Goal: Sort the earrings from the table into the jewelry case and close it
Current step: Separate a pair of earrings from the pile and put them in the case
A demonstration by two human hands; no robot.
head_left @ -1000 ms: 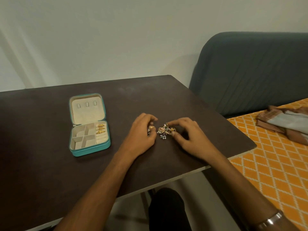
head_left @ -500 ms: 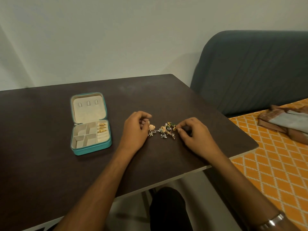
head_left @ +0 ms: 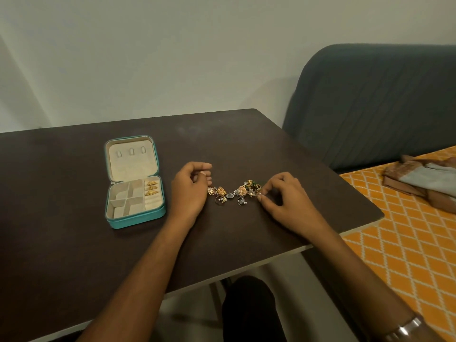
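Observation:
A small pile of earrings [head_left: 234, 192], gold, silver and green, lies spread in a line on the dark table [head_left: 74, 243]. The teal jewelry case [head_left: 138, 219] stands open to the left, with three gold pieces [head_left: 151, 187] in its right-hand slots and its other compartments bare. My left hand [head_left: 190, 191] rests at the left end of the line with its fingers curled and nothing visibly held; the leftmost gold earring lies against it. My right hand [head_left: 283, 196] pinches an earring at the right end between thumb and forefinger.
The table's right corner and front edge lie close to my right forearm. Beyond the table are a grey-blue sofa back [head_left: 370, 107] and an orange patterned cover [head_left: 407, 243] with folded brown and grey cloth [head_left: 424, 181] on it.
My hands have drawn apart, left hand leftward and right hand rightward, and the earrings have spread from a tight clump into a line. My left fingers have curled in.

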